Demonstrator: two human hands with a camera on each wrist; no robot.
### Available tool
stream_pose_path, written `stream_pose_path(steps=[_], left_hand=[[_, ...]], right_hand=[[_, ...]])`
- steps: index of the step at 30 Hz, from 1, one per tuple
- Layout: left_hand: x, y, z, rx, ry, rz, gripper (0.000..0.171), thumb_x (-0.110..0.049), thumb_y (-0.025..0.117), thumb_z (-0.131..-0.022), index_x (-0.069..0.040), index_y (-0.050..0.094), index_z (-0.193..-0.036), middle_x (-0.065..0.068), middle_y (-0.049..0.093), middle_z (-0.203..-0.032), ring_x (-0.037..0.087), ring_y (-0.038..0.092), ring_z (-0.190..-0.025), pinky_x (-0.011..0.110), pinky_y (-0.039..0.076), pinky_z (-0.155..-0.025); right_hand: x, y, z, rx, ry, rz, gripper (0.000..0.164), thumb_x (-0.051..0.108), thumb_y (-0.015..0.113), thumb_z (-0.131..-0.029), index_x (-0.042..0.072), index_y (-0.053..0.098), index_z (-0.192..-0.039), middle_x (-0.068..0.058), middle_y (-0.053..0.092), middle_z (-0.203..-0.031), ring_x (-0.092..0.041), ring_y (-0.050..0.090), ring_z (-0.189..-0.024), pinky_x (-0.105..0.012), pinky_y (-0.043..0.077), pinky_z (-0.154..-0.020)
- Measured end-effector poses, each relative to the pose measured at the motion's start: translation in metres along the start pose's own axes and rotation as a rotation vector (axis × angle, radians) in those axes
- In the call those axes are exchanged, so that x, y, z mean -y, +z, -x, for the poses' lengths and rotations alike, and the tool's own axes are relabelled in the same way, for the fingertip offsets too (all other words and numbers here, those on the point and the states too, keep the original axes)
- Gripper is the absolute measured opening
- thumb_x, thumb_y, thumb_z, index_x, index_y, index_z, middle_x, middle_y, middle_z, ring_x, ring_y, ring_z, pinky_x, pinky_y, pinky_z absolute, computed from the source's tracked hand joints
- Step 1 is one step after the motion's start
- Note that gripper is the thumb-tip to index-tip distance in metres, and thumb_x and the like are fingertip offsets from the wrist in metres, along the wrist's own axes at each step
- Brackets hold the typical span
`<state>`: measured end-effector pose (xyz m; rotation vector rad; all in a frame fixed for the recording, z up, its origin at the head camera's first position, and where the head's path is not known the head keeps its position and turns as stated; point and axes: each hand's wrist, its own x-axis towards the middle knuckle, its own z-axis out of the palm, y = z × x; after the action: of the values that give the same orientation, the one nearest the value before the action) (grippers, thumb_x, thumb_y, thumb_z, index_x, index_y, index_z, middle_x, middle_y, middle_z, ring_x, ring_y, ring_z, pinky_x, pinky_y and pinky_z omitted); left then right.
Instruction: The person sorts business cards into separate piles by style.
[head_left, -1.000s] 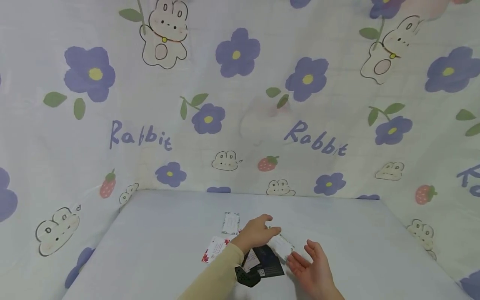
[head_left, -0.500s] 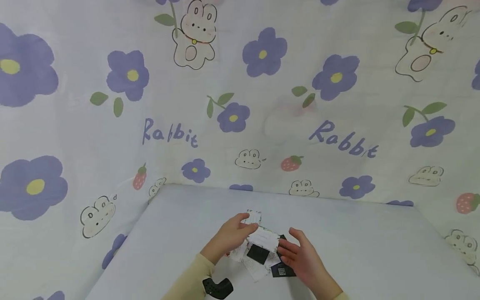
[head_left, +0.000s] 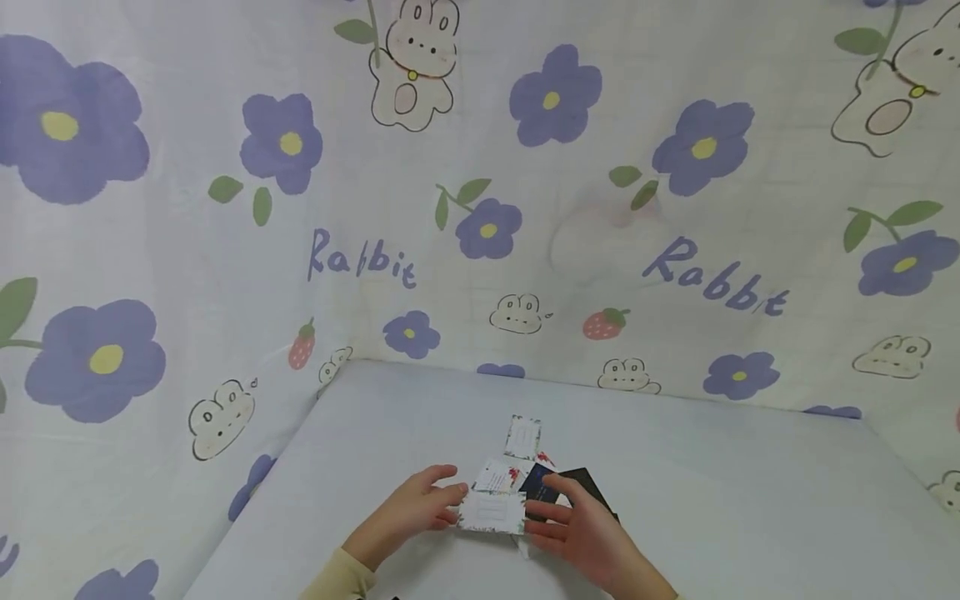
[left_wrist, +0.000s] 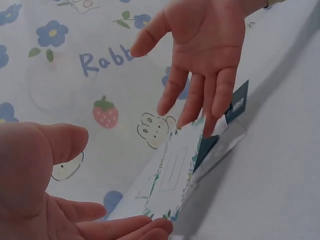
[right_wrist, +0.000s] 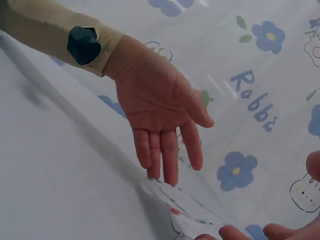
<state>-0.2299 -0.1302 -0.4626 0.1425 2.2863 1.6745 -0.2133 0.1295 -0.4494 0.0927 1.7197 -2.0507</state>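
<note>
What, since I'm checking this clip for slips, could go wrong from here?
The leaf-bordered card between the hands might slip: the left hand and right hand have fingertips at its ends, thumbs clear.
The dark blue card close to the right hand could get nudged.

In the head view, "Rabbit" is written twice in purple script across the flowered white backdrop (head_left: 465, 283). Print on the nearer leaf-bordered card (head_left: 491, 512) and the red-flowered card (head_left: 492, 477) is too small to read.

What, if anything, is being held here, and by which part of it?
The leafy-bordered white card, at its opposite short ends, between the left hand and right hand.
</note>
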Motion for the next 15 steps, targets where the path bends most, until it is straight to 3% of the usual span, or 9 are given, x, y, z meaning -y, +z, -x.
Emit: stream_pose_path(steps=[6, 15], left_hand=[[0.017, -0.006, 0.01, 0.024, -0.05, 0.093, 0.067, -0.03, 0.06, -0.101, 0.009, 0.035, -0.151, 0.019, 0.07, -0.115, 0.015, 0.069, -0.083, 0.031, 0.06, -0.08], [0.029, -0.018, 0.018, -0.003, -0.086, 0.027, 0.067, -0.033, 0.061, -0.101, 0.006, 0.037, -0.151, 0.014, 0.072, -0.113, 0.016, 0.071, -0.084, 0.031, 0.06, -0.079]], right_hand=[[-0.006, 0.004, 0.002, 0.118, -0.01, 0.172, 0.082, 0.05, 0.041, -0.106, -0.007, 0.011, -0.158, -0.042, 0.038, -0.151, -0.035, 0.064, -0.125, -0.046, 0.053, -0.106], [-0.017, 0.014, 0.001, 0.191, 0.021, 0.212, 0.086, 0.052, 0.041, -0.106, -0.009, 0.011, -0.158, -0.041, 0.045, -0.147, -0.029, 0.068, -0.115, -0.044, 0.056, -0.099]])
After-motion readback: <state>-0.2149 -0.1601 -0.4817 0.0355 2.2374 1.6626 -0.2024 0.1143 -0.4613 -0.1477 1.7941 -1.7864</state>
